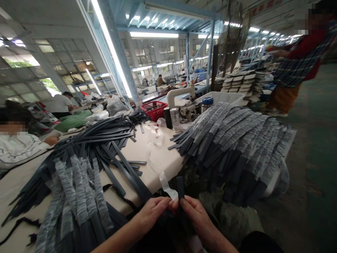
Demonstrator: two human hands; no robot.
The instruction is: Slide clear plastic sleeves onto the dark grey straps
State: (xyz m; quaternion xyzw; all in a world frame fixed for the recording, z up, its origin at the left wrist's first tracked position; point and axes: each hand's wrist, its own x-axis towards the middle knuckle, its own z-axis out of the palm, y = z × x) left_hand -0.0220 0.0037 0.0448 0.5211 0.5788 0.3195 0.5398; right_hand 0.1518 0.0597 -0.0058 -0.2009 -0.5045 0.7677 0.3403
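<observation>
Near the bottom centre, my left hand is closed, its fingertips pinching a pale translucent strip that curls upward. Close beside it, my right hand grips a dark flat strap, whose end stands upright above the thumb. The fingertips of both hands are almost touching. Lower parts of the strap are lost in shadow and dark clothing. On the left lie wrapped straps in wrinkled clear plastic, next to a heap of bare dark straps. A large bundle of wrapped straps hangs at the right.
A pale work surface spreads ahead. Behind it stand a red basket, a clear bottle, a blue-lidded jar and a sewing machine. One person sits at the left edge; another stands at the upper right.
</observation>
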